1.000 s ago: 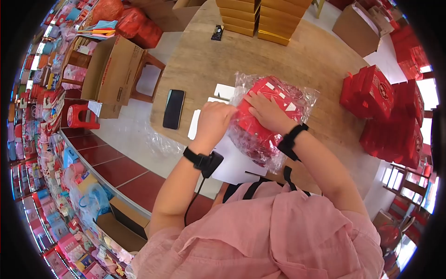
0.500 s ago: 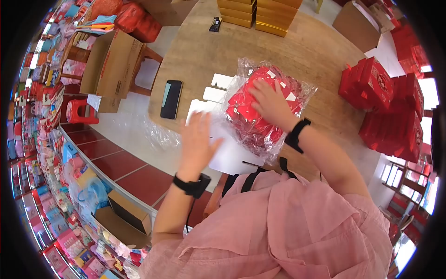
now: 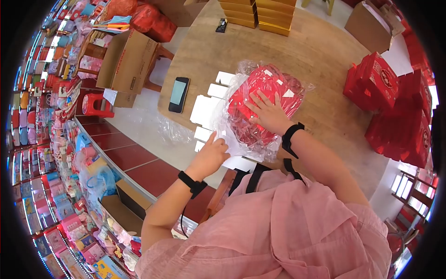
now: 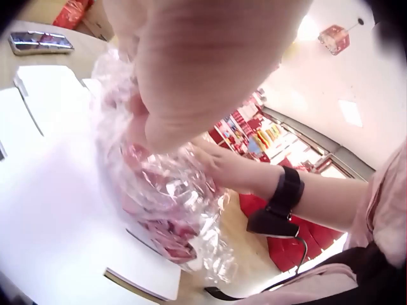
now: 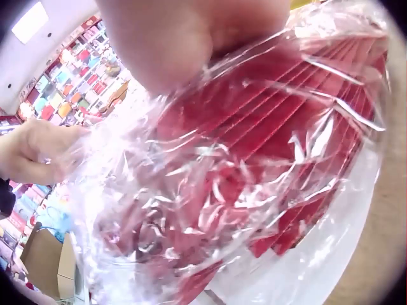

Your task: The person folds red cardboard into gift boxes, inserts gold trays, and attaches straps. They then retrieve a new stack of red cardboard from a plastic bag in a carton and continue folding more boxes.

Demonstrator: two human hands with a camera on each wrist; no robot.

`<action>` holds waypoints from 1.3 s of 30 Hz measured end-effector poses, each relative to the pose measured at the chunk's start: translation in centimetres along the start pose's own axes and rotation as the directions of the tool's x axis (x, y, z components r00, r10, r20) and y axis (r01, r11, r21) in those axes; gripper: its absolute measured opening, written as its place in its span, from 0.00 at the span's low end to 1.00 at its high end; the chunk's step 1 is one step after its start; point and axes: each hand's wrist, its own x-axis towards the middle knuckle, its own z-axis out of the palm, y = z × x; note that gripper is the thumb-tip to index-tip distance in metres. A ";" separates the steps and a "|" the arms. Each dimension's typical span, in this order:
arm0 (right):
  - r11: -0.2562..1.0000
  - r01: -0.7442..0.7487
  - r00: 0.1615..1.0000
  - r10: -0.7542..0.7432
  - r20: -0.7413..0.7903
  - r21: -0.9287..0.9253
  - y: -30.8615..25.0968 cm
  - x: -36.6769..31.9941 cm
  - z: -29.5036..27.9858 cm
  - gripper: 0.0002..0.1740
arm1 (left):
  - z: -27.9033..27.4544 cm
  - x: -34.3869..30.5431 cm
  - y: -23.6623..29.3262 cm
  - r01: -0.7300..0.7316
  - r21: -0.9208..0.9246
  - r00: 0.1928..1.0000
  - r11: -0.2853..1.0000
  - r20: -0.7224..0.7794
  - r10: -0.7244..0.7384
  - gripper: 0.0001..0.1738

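A clear plastic bag (image 3: 241,144) filled with a stack of flat red items (image 5: 254,121) lies on the wooden table. My right hand (image 3: 268,111) rests on top of it, fingers spread. At the bag's left side, my left hand (image 3: 209,156) has its fingers bent and pinches the loose film; in the right wrist view that left hand (image 5: 38,149) meets the bag's crinkled edge. The left wrist view has the left hand (image 4: 210,57) large in front, hiding part of the bag. White flat pieces (image 3: 202,111) lie beside and under the bag.
A phone (image 3: 179,95) and a small black packet (image 3: 221,25) lie on the table. Gold boxes (image 3: 274,16) stand at the far edge, red boxes (image 3: 371,86) at the right. An open carton (image 3: 127,63) sits on a chair at the left, near crowded shelves.
My left hand came off the bag's upper left, opened over the white pieces, then moved lower right to the bag's lower left edge. The right hand stays on the bag, fingers more spread.
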 end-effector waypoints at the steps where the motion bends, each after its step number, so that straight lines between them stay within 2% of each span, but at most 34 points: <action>1: 1.000 0.022 1.000 -0.022 0.013 0.004 0.1 -0.2 0.0 0.35 | 0.0 -0.1 0.2 -0.063 0.073 0.998 0.995 -0.007 0.064 0.11; 4: 0.997 0.081 0.997 -0.080 -0.020 0.016 1.6 -0.4 0.0 0.34 | 2.1 -2.6 0.1 -0.067 0.092 0.996 0.993 -0.059 0.073 0.11; 8: 0.989 0.147 0.986 -0.146 -0.085 0.004 3.5 -0.9 -0.1 0.29 | 4.2 -7.7 0.1 -0.131 0.175 0.991 0.976 0.000 0.133 0.12; 10: 0.986 0.164 0.985 -0.162 -0.063 0.033 3.9 -1.0 -0.9 0.25 | 3.3 -9.1 0.0 -0.009 0.086 0.959 0.996 0.285 -0.015 0.13; 11: 0.987 0.154 0.986 -0.152 -0.064 0.032 3.8 -1.1 -1.4 0.25 | 3.0 -8.9 -0.4 -0.005 0.017 0.985 1.000 0.171 0.002 0.14; 12: 0.983 0.162 0.978 -0.146 -0.151 0.093 3.6 -1.2 -2.0 0.23 | 2.8 -8.4 -0.7 -0.013 0.016 0.985 1.000 0.174 0.010 0.14; 13: 0.973 0.175 0.962 -0.137 -0.235 0.150 3.2 -1.1 -3.2 0.22 | 2.1 -7.1 -1.0 0.120 -0.153 0.992 0.981 -0.024 -0.125 0.15; 14: 0.974 0.170 0.963 -0.133 -0.233 0.148 3.0 -1.2 -4.9 0.22 | 1.3 -5.5 -1.1 0.211 -0.341 0.938 0.916 -0.193 -0.288 0.15; 16: 0.950 0.280 0.880 -0.196 -0.433 0.140 2.6 -1.8 -9.0 0.17 | -1.9 -0.4 -1.0 0.186 -0.389 0.813 0.902 -0.455 -0.364 0.25; 17: 0.954 0.271 0.882 -0.191 -0.430 0.132 2.7 -1.9 -10.7 0.17 | -3.5 2.4 -1.3 0.131 -0.430 0.781 0.893 -0.510 -0.360 0.29; 18: 0.947 0.313 0.860 -0.248 -0.445 0.077 2.9 -2.1 -12.4 0.16 | -4.5 5.1 -1.9 0.072 -0.468 0.746 0.881 -0.561 -0.359 0.34; 19: 0.935 0.354 0.835 -0.306 -0.457 0.021 3.1 -2.4 -13.8 0.14 | -4.8 7.7 -2.7 0.069 -0.592 0.761 0.803 -0.489 -0.426 0.38; 20: 0.940 0.342 0.840 -0.299 -0.453 0.014 3.2 -2.8 -15.3 0.14 | -5.1 10.2 -3.6 0.072 -0.704 0.777 0.706 -0.404 -0.482 0.42; 22: 0.913 0.387 0.796 -0.403 -0.453 -0.132 3.3 -3.6 -17.0 0.12 | -5.1 15.1 -5.8 0.077 -0.825 0.808 0.559 -0.278 -0.520 0.48; 23: 0.917 0.374 0.802 -0.394 -0.449 -0.136 3.3 -4.1 -17.1 0.12 | -5.0 17.0 -6.8 0.068 -0.827 0.815 0.557 -0.276 -0.510 0.48; 25: 0.986 0.163 0.858 -0.158 -0.489 -0.034 2.6 -5.9 -16.9 0.11 | -4.5 20.0 -8.5 0.219 -0.873 0.882 0.435 -0.014 -0.472 0.55; 26: 0.852 0.175 0.904 0.060 -0.424 0.493 1.8 -7.0 -15.8 0.10 | -4.7 20.8 -8.8 0.217 -0.873 0.887 0.436 -0.010 -0.462 0.55; 27: 0.467 0.135 0.942 0.214 -0.259 0.874 0.7 -8.2 -14.1 0.09 | -4.9 21.6 -9.1 0.302 -0.843 0.903 0.445 0.102 -0.418 0.57; 28: 0.848 0.256 0.848 0.035 -0.530 0.465 -1.4 -8.6 -12.7 0.06 | -5.1 22.2 -9.0 0.385 -0.800 0.901 0.460 0.218 -0.374 0.59; 29: 0.806 0.401 0.839 -0.132 -0.528 0.436 -3.4 -8.5 -12.7 0.05 | -6.9 22.5 -7.9 0.454 -0.769 0.879 0.450 0.303 -0.368 0.61; 30: 0.647 0.202 0.977 -0.078 -0.200 0.735 -5.0 -9.9 -10.6 0.07 | -6.8 23.2 -8.1 0.454 -0.764 0.881 0.459 0.309 -0.359 0.61; 31: 0.570 0.098 0.991 -0.128 -0.030 0.816 -5.5 -10.3 -7.0 0.09 | -6.5 24.2 -8.5 0.440 -0.789 0.891 0.428 0.325 -0.317 0.59; 32: 0.565 0.001 0.988 -0.126 0.085 0.825 -5.4 -11.2 -2.6 0.12 | -6.3 25.4 -8.9 0.426 -0.812 0.900 0.398 0.338 -0.274 0.58; 33: 0.667 -0.148 0.966 -0.060 0.250 0.731 -5.2 -11.8 -2.1 0.12 | -6.0 26.5 -9.2 0.425 -0.807 0.903 0.410 0.344 -0.258 0.58; 34: 0.745 -0.287 0.915 0.026 0.403 0.603 -4.9 -11.9 -2.3 0.12 | -5.6 27.6 -9.6 0.400 -0.783 0.916 0.476 0.350 -0.195 0.56; 35: 0.734 -0.303 0.914 0.042 0.404 0.608 -4.6 -12.1 -2.4 0.12 | -5.0 28.6 -10.0 0.375 -0.757 0.922 0.534 0.365 -0.130 0.54; 36: 0.814 -0.346 0.874 0.099 0.475 0.466 -4.2 -12.3 -2.6 0.11 | -4.4 29.4 -10.4 0.379 -0.753 0.917 0.538 0.383 -0.111 0.54; 37: 0.874 -0.374 0.827 0.163 0.538 0.310 -3.7 -12.5 -3.1 0.11 | -3.8 30.4 -11.0 0.367 -0.700 0.896 0.612 0.444 -0.029 0.53; 38: 0.863 -0.395 0.820 0.176 0.545 0.316 -3.2 -12.9 -3.3 0.11 | -2.9 31.1 -11.7 0.340 -0.648 0.863 0.681 0.503 0.048 0.52; 39: 0.822 -0.519 0.780 0.344 0.522 0.234 -2.4 -13.3 -3.5 0.11 | -1.7 31.6 -12.5 0.331 -0.621 0.881 0.710 0.473 0.002 0.49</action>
